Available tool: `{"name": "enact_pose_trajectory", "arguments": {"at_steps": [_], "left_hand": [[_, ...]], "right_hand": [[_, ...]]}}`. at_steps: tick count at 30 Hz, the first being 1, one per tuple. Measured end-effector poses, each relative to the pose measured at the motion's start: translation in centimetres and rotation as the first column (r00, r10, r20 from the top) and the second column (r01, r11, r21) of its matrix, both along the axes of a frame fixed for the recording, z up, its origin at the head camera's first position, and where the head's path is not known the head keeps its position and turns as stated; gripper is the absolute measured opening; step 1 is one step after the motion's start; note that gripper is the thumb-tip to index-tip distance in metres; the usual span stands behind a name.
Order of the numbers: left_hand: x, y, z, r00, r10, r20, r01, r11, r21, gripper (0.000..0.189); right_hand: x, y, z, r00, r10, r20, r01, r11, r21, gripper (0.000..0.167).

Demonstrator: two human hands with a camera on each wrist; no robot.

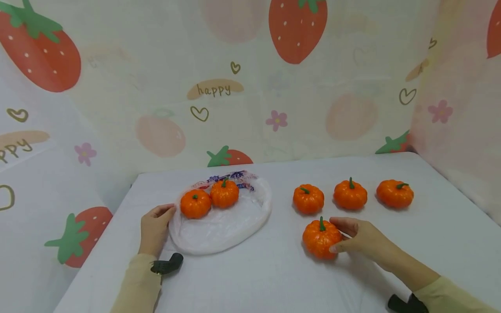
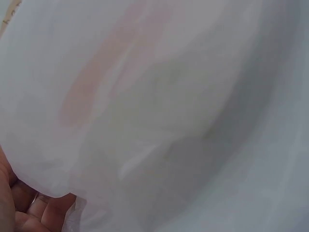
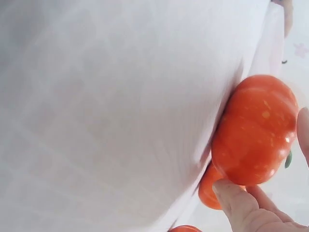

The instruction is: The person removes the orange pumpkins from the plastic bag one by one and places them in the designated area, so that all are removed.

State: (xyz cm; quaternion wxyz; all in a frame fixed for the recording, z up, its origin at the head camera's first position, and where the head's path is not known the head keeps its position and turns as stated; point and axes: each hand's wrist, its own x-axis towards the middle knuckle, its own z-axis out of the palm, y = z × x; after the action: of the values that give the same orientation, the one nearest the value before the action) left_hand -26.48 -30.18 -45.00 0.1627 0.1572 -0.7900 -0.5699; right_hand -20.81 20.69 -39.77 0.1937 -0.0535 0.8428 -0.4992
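A white-covered table (image 1: pixel 274 282) fills the foreground, and on its left side lies a clear plastic bag (image 1: pixel 231 232), its rounded mouth spread wide from side to side and facing up. The film looks thin, limp and slippery, best taken by the rim, where the person's left hand (image 1: pixel 155 228) seems to pinch its left edge. The right hand (image 1: pixel 360 237) pinches the right side of the front pumpkin (image 1: pixel 321 241) between thumb and fingers; how firmly, one cannot tell. That pumpkin sits upright on the table, right of the bag, its broad axis level. It is probably light, stiff and slick-skinned, so its ribbed sides should offer a safer hold than the stem. Two pumpkins (image 1: pixel 195 204) rest side by side within the bag's rim, and three more (image 1: pixel 350 194) stand in a row behind the front one. Its green stem (image 1: pixel 322 224) points up.
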Motion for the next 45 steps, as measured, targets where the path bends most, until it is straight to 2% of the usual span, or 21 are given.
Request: {"name": "enact_pose_trajectory", "arguments": {"at_steps": [5,10,15,20,24,28,34,38,45], "left_hand": [[-0.1,-0.2,-0.2,1.000,0.003,-0.011,-0.003,1.000,0.019,0.036],[-0.1,-0.2,-0.3,1.000,-0.006,-0.007,0.006,1.000,0.010,0.036],[0.0,-0.1,-0.2,1.000,-0.012,-0.005,0.012,1.000,0.008,0.036],[0.1,-0.1,0.0,1.000,-0.014,0.009,0.014,1.000,0.010,0.037],[0.1,-0.3,-0.1,1.000,-0.001,0.013,0.001,1.000,0.013,0.036],[0.0,-0.3,-0.3,1.000,-0.001,0.008,0.001,1.000,0.021,0.036],[-0.2,-0.3,-0.5,1.000,-0.003,0.014,0.002,0.999,0.039,0.037],[-0.2,-0.4,-0.5,1.000,-0.003,0.017,0.003,0.999,0.033,0.038],[-0.2,-0.5,-0.4,1.000,0.008,0.011,-0.008,0.999,0.041,0.036]], "right_hand": [[0.0,0.0,1.2,0.999,-0.026,-0.047,0.029,0.998,0.060,0.088],[0.3,-0.5,3.3,0.987,-0.054,-0.154,0.067,0.994,0.083,0.088],[0.3,-2.1,5.0,0.965,-0.027,-0.261,0.039,0.998,0.040,0.085],[-0.1,-4.9,5.9,0.968,-0.009,-0.249,0.005,1.000,-0.014,0.084],[-0.7,-7.9,5.8,0.974,0.017,-0.224,-0.027,0.999,-0.043,0.083],[-1.0,-10.9,5.3,0.975,0.037,-0.218,-0.063,0.991,-0.115,0.079],[-2.0,-14.5,4.8,0.979,0.036,-0.200,-0.063,0.989,-0.132,0.072],[-3.0,-16.5,4.7,0.986,0.033,-0.163,-0.057,0.988,-0.144,0.074],[-4.4,-19.5,3.6,0.989,0.009,-0.147,-0.053,0.954,-0.296,0.077]]}}
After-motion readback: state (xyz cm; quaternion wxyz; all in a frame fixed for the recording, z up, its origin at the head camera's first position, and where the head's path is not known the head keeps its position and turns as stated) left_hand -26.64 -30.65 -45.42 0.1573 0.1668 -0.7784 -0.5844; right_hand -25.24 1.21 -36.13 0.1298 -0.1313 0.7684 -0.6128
